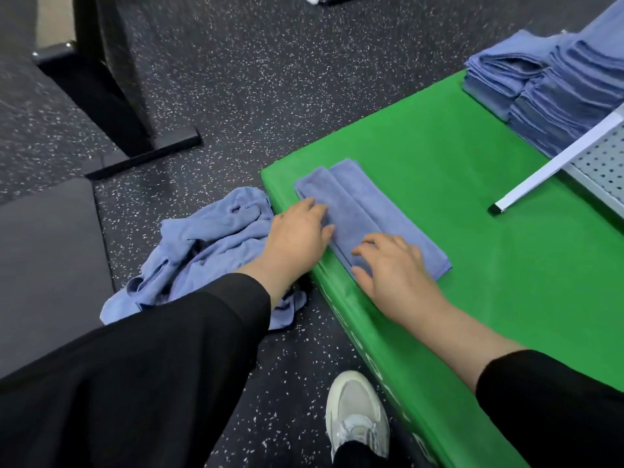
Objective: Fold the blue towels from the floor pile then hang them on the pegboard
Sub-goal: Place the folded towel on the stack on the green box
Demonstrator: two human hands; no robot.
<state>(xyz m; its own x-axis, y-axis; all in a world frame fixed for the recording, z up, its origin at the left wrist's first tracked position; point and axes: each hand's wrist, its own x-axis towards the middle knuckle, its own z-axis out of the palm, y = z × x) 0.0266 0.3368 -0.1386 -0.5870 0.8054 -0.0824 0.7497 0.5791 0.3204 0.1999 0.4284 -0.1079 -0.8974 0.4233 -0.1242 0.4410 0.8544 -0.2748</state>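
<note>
Your left hand (297,231) and right hand (395,265) lie flat, fingers out, on a folded blue towel (368,214) near the green surface's (439,163) corner. Its long side runs slanted away from you. Crumpled towels (202,244) sit on the floor beside; stacked towels (540,92) and a pegboard (604,163) wait farther back.

A blue towel (368,211) is laid flat near the corner of a green surface, folded lengthwise into a narrow strip with one long flap lapped over the other. A crumpled pile of blue towels (202,244) is heaped on the speckled floor just beside that corner. Stacks of folded blue towels (547,89) are set at the far end, next to a white pegboard (604,160) seen only in part.
</note>
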